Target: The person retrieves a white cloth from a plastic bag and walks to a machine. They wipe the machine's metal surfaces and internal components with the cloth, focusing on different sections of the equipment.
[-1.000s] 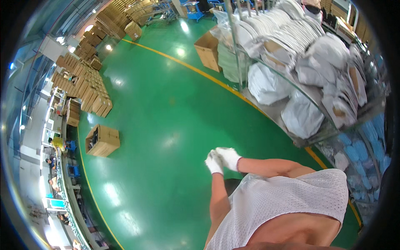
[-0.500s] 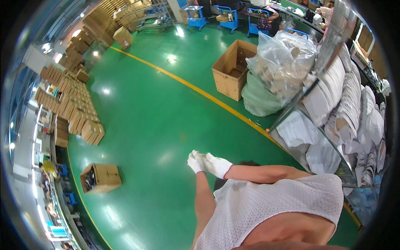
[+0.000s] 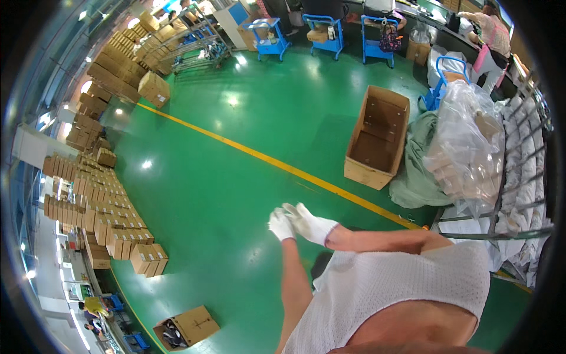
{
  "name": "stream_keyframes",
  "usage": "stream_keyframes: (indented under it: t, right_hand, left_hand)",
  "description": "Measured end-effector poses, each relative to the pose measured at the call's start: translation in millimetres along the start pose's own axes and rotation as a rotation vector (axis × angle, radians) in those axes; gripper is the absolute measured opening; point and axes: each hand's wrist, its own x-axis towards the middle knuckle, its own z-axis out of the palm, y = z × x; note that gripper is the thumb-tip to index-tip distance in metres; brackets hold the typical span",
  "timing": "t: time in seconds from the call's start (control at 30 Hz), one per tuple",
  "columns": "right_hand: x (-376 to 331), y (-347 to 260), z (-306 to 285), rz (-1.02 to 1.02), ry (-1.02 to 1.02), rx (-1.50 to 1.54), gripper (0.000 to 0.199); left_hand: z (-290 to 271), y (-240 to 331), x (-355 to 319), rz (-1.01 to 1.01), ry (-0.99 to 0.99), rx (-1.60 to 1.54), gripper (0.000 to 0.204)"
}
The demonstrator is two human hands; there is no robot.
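Both my hands wear white gloves and meet in front of my chest, above the green floor [image 3: 236,194]. My left hand [image 3: 279,226] comes up on a bare forearm from the lower edge. My right hand [image 3: 308,222] reaches in from the right and its stretched fingers lie against the left hand. Neither hand holds any object. The left hand's fingers are bunched and partly covered, so their state is unclear. My white mesh shirt [image 3: 389,289] fills the lower right.
An open, empty cardboard box [image 3: 377,138] stands past a yellow floor line [image 3: 283,166]. Beside it lie a green sack [image 3: 415,171] and a clear plastic bag [image 3: 466,147] against a metal rack [image 3: 525,177]. Rows of cartons [image 3: 100,206] line the left, and blue carts [image 3: 321,26] stand far back.
The view has swung, so the open box and plastic bag now sit at the right and the carton rows run down the left. My gloved hands stay together.
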Motion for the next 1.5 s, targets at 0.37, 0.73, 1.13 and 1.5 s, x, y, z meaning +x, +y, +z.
stream_keyframes:
  t: [0.37,0.73,1.13,1.5]
  right_hand:
    - [361.1,-270.0,133.6,0.343,-0.425,-0.013,0.089]
    - [634.8,-404.2,124.2,-0.006,-0.056,0.015,0.046]
    - [978.1,-588.4,-25.2,0.155,-0.196,-1.400,0.051]
    - [1223.3,-700.2,-253.4,0.816,0.314,-1.220,0.070]
  left_hand:
    - [-80.6,8.3,240.9,-0.096,-0.317,-1.518,0.082]
    - [-52.2,205.1,671.3,-0.179,-0.727,-1.546,0.041]
    - [-71.9,100.3,1097.7,-0.258,0.226,-1.069,0.067]
    - [-15.2,112.6,1375.9,0.073,-0.349,-0.022,0.040]
